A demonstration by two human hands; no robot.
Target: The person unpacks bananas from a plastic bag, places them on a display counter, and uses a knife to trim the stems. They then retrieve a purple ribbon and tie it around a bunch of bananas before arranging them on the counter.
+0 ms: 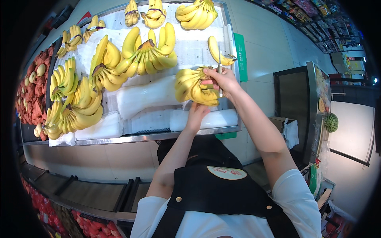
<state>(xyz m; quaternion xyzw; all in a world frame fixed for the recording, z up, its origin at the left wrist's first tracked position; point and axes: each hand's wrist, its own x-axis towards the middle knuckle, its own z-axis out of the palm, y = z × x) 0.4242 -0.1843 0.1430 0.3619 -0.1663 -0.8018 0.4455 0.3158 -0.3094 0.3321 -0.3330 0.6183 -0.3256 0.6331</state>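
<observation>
A bunch of yellow bananas is held just above the near right part of the display stand. My left hand holds its lower end, with the fingers partly hidden behind the fruit. My right hand grips a thin knife, blade pointing away from me, while the thumb and fingers touch the bunch's crown. Just beyond the knife, a loose banana lies on the white padding. Large banana bunches rest on the stand to the left of my hands.
White foam rolls lie along the stand's metal rim. Taped banana bunches sit at the back. Fruits in red wrapping fill the far left. A green box stands beyond the right edge. A watermelon sits farther right.
</observation>
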